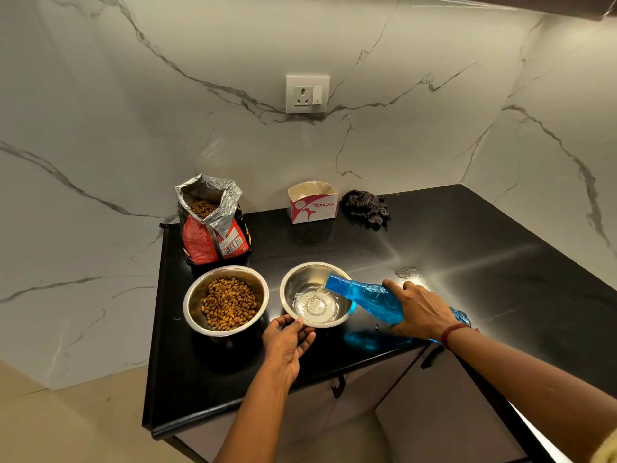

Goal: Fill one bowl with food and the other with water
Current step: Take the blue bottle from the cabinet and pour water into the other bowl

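Note:
Two steel bowls stand side by side on the black counter. The left bowl (192, 299) holds brown kibble. The right bowl (293, 279) has a shallow pool of water in its bottom. My right hand (421, 311) grips a blue plastic bottle (369, 297), tilted with its mouth over the right bowl's rim, and a thin stream of water runs from it into the bowl. My left hand (285, 342) holds the right bowl's near rim, thumb on top. An open red and foil kibble bag (213, 228) stands upright behind the left bowl.
A pink and white cardboard box (313, 204) and a crumpled dark checked cloth (367, 207) sit at the back by the marble wall. A wall socket (307, 94) is above them. The counter's front edge (267, 404) runs just below my forearms, with cabinet doors underneath.

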